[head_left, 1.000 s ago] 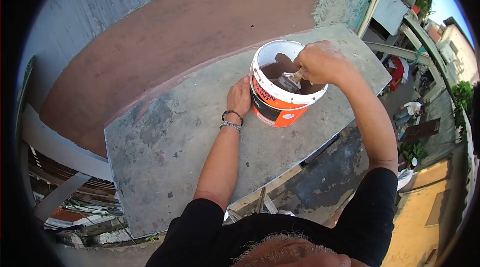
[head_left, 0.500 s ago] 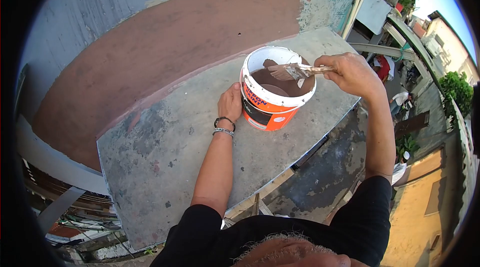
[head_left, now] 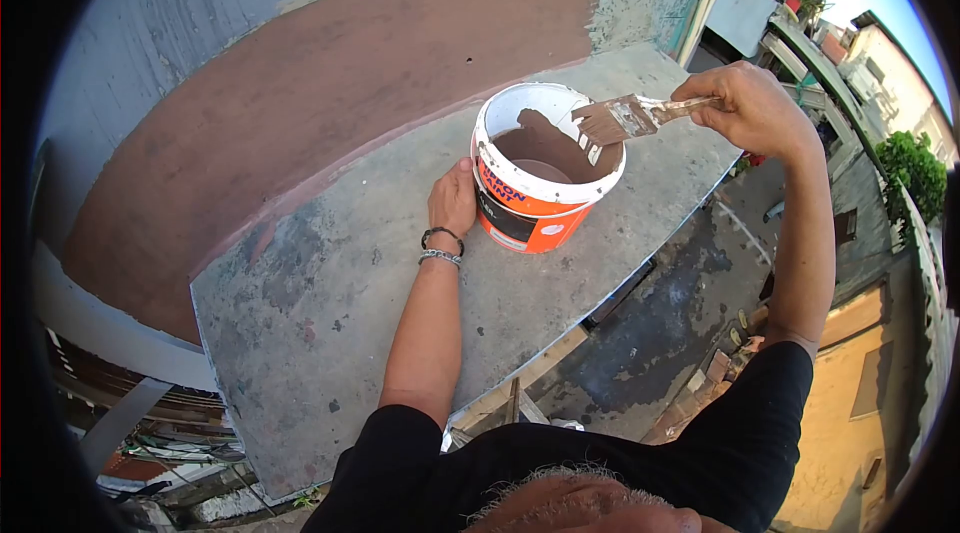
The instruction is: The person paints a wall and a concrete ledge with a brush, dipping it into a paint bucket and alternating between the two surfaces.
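Note:
An orange and white paint bucket (head_left: 535, 218) stands upright on a grey concrete slab, with brown paint (head_left: 540, 158) inside and smears on its inner wall and rim. My left hand (head_left: 453, 199) grips the bucket's left side, its fingers partly hidden against it. In my right hand (head_left: 748, 105) is a paintbrush (head_left: 628, 117), pinched by its handle to the right of the bucket. The brown-coated bristles point left and overlap the bucket's right rim in this view.
Behind the bucket rises a curved wall, with a brown painted band (head_left: 330, 103) below grey-blue. The slab (head_left: 370, 313) ends in a front edge, beyond which lies lower ground (head_left: 640, 353). Pipes (head_left: 708, 3) run up at the slab's far right.
My right hand has moved right and slightly up with the paintbrush, drawing the bristles from over the bucket's middle to its right rim. My left hand stays on the bucket.

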A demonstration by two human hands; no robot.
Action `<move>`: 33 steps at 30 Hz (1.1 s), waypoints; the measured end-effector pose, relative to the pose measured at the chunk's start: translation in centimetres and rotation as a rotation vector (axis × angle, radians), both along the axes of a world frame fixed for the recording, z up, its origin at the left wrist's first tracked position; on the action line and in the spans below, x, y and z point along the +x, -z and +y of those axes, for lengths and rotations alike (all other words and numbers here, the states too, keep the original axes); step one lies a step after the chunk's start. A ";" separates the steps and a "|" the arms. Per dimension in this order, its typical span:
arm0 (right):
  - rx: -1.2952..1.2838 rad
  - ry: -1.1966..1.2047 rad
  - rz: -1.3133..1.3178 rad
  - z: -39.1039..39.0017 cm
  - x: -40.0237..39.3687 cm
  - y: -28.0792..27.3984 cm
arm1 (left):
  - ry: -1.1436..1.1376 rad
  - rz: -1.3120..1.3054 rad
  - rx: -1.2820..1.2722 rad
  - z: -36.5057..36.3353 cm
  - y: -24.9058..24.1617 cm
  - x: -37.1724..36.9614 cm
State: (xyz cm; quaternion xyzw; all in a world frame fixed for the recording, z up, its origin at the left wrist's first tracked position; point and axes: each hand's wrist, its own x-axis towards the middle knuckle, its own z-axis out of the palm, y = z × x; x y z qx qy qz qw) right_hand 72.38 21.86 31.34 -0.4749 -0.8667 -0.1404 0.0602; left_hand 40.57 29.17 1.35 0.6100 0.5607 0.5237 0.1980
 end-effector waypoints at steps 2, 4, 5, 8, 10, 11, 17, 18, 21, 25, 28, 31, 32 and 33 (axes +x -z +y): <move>0.000 0.005 -0.008 -0.6 -0.1 -0.8 | -0.003 0.019 -0.043 -0.1 -0.1 -0.2; 0.000 0.011 -0.015 -1.1 0.1 -1.4 | -0.004 0.020 -0.051 0.0 -0.1 -0.1; 0.000 0.013 -0.020 -1.3 0.2 -1.6 | -0.006 0.009 -0.037 0.1 0.1 -0.1; -0.028 0.099 0.032 -2.6 0.1 -2.6 | -0.006 0.000 -0.011 0.1 0.1 0.1; -0.021 0.095 0.118 -3.0 0.3 -2.6 | -0.006 0.005 -0.011 0.1 0.0 0.0; -0.001 0.050 0.175 -2.8 0.7 -2.1 | -0.006 0.010 -0.019 0.1 0.1 0.0; 0.093 -0.094 -0.009 -1.8 1.3 0.5 | 0.017 0.015 -0.040 0.2 0.1 -0.2; 0.070 -0.106 -0.034 -1.9 1.5 0.8 | 0.018 0.016 -0.048 0.2 0.0 -0.1; 0.062 -0.059 0.035 -2.4 3.0 0.8 | 0.001 0.018 -0.057 0.0 -0.2 0.0; -0.052 0.063 0.337 -2.6 4.2 1.6 | -0.001 0.010 -0.056 0.1 -0.2 0.0; -0.277 0.057 0.561 -0.8 5.8 4.1 | 0.016 -0.004 -0.040 0.1 -0.2 0.0; -0.325 0.050 0.637 -0.1 6.4 5.8 | 0.022 -0.023 -0.031 0.1 0.0 0.0; -0.324 0.066 0.632 -0.1 6.7 6.0 | 0.027 -0.030 -0.038 0.2 0.1 0.0; -0.375 0.098 0.656 -0.1 7.3 5.9 | 0.031 -0.036 -0.045 0.3 0.1 -0.1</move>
